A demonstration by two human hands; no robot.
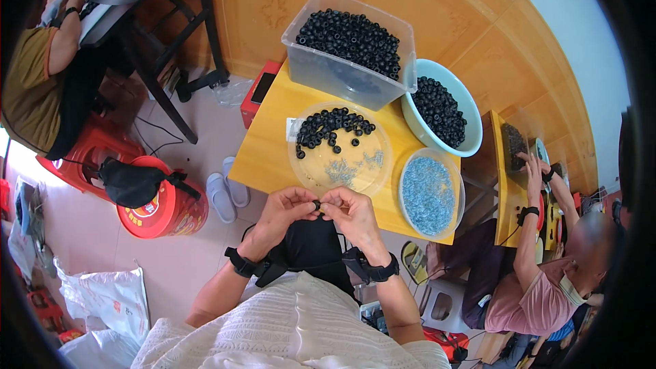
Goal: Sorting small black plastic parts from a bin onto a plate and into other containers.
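My left hand point(287, 213) pinches a small black ring-shaped part point(316, 205) between thumb and fingers, just off the table's front edge. From the other side, the closed fingertips of my right hand point(352, 213) press on the same part; any tiny piece between them is hidden. Beyond my hands, a round clear tray point(372, 178) carries a loose heap of black ring-shaped parts point(331, 126) and, closer to me, a scatter of tiny clear pieces point(339, 172). To its right stands a round container point(460, 215) full of small bluish clear pieces point(427, 195).
A clear plastic bin point(348, 82) of black parts stands at the back of the yellow table point(263, 147), beside a pale blue basin point(471, 113) of them. A red box point(251, 106) adjoins the left edge. Co-workers sit at left point(34, 82) and right point(526, 294).
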